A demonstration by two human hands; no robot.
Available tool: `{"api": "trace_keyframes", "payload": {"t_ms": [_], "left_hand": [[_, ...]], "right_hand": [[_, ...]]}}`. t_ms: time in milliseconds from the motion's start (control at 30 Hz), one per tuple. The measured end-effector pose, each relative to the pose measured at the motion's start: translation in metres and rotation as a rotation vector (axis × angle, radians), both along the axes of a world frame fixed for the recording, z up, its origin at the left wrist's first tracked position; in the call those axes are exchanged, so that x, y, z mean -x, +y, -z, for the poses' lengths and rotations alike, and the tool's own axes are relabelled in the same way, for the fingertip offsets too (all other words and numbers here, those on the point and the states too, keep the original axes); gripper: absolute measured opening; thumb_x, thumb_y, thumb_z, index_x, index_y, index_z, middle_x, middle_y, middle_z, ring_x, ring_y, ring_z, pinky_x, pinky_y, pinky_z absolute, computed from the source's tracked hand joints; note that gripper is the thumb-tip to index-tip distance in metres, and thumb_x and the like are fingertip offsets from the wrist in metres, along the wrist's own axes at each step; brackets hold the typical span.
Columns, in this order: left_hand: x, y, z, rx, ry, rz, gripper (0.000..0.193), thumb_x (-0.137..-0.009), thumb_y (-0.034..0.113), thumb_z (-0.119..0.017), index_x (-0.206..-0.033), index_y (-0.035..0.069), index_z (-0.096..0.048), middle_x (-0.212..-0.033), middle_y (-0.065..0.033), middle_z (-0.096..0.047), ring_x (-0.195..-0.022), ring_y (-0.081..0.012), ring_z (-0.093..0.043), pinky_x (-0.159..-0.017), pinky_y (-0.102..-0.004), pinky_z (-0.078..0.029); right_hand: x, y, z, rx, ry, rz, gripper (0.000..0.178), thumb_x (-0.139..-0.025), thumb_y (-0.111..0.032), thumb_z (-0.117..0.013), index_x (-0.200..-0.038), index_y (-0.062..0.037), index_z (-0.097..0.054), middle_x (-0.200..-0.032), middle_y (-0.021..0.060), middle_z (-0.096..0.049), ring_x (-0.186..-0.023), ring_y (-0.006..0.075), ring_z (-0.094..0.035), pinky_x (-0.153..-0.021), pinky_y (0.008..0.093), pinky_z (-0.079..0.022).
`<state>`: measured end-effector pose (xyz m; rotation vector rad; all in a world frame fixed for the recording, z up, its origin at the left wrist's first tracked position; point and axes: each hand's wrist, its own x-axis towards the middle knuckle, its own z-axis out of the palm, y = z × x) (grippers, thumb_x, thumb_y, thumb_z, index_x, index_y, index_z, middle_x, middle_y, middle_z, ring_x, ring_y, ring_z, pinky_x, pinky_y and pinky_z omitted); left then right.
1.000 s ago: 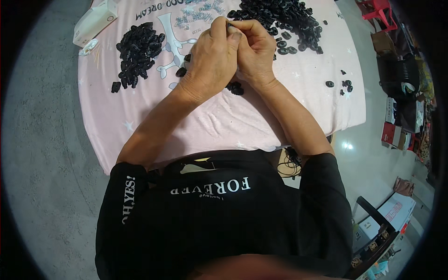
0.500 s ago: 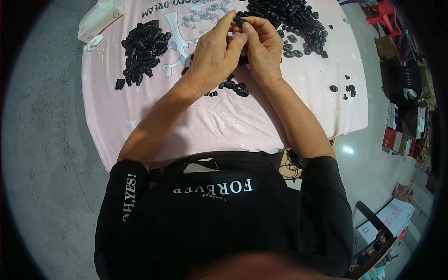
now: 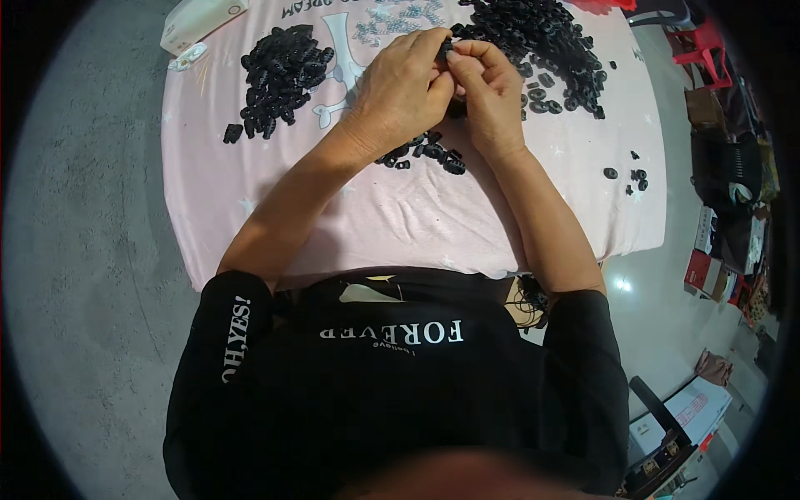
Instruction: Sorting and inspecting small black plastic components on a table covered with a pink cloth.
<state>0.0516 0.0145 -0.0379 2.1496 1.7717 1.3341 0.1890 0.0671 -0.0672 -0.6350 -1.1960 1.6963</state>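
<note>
My left hand (image 3: pixel 406 90) and my right hand (image 3: pixel 493 96) meet over the far middle of the table, fingertips pinched together. Between them is a small black plastic part (image 3: pixel 445 50), mostly covered by the fingers, so its exact kind is hidden. Both hands are closed on it. Under my wrists lies a loose group of black parts (image 3: pixel 433 152). A heap of ribbed black pieces (image 3: pixel 279 77) is to the left of my left hand. Beyond my right hand spreads a larger pile of black oval parts (image 3: pixel 542 42).
Small clear or silvery pieces (image 3: pixel 398 21) lie at the far middle of the pink tablecloth (image 3: pixel 400 225). A white tissue box (image 3: pixel 198 23) stands at the far left corner. A few stray black parts (image 3: pixel 639 175) are near the right edge. A red stool (image 3: pixel 702 54) stands on the floor beyond.
The whole view has shifted slightly, so the table sits a little further right and higher. My hands stay together on the black part, with the left hand turned a bit more over it.
</note>
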Motion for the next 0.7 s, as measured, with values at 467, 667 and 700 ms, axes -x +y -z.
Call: {"api": "trace_keyframes", "payload": {"t_ms": [467,667,700], "left_hand": [[0.016,0.005,-0.003,-0.004,0.057,-0.007,0.026,-0.086,0.019,-0.073,-0.103,0.000,-0.069,-0.082,-0.0134,-0.068,-0.069,-0.0278,-0.068,-0.064,-0.0380,-0.054],[0.036,0.012,-0.002,0.085,0.031,-0.095,0.032,-0.084,0.029,-0.079,-0.081,-0.001,-0.069,-0.074,-0.0145,-0.065,-0.066,-0.0323,-0.065,-0.064,-0.0416,-0.053],[0.045,0.016,0.005,0.053,0.025,-0.102,0.033,-0.084,0.030,-0.079,-0.079,-0.001,-0.068,-0.072,-0.0143,-0.064,-0.065,-0.0322,-0.065,-0.062,-0.0417,-0.052]], "right_hand": [[-0.004,-0.001,-0.006,-0.209,-0.222,0.073,0.020,-0.106,-0.019,-0.060,-0.110,-0.0003,-0.062,-0.090,0.0042,-0.069,-0.078,0.0087,-0.067,-0.070,0.0232,-0.057],[-0.002,0.000,-0.008,-0.163,-0.192,0.094,0.020,-0.107,-0.019,-0.058,-0.111,0.0005,-0.061,-0.093,0.0088,-0.071,-0.080,0.0127,-0.070,-0.072,0.0242,-0.058],[-0.001,0.000,-0.007,-0.161,-0.187,0.089,0.020,-0.107,-0.019,-0.058,-0.110,0.0005,-0.061,-0.094,0.0101,-0.072,-0.080,0.0136,-0.070,-0.072,0.0247,-0.058]]}}
